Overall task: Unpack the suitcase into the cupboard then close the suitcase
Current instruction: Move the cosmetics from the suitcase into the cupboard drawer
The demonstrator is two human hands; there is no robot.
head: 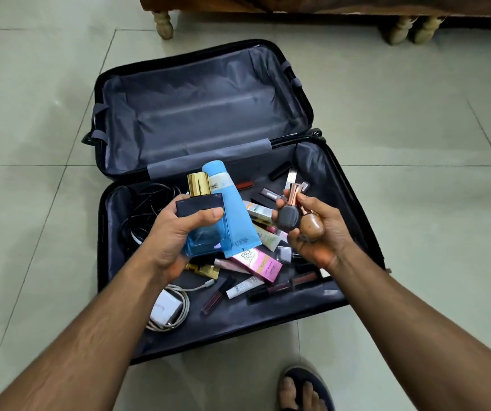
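— Two hands up over the open suitcase (354, 203) on the tiled floor (31, 143)! What's the left hand (173, 235) got?

— Fingers wrapped round a blue perfume bottle (205, 223) with a gold cap, plus a light blue tube (232, 209).

— And the right hand (318, 229)?

— Clutching small rose-capped bottles (297, 218), two, perhaps three. Below them, cosmetics (262, 264), cables and a white charger (165, 307) lie in the near half.

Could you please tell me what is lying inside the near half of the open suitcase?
Loose cosmetics, a pink BB cream box, a white charger and black cables lie in the suitcase; the hands hide some.
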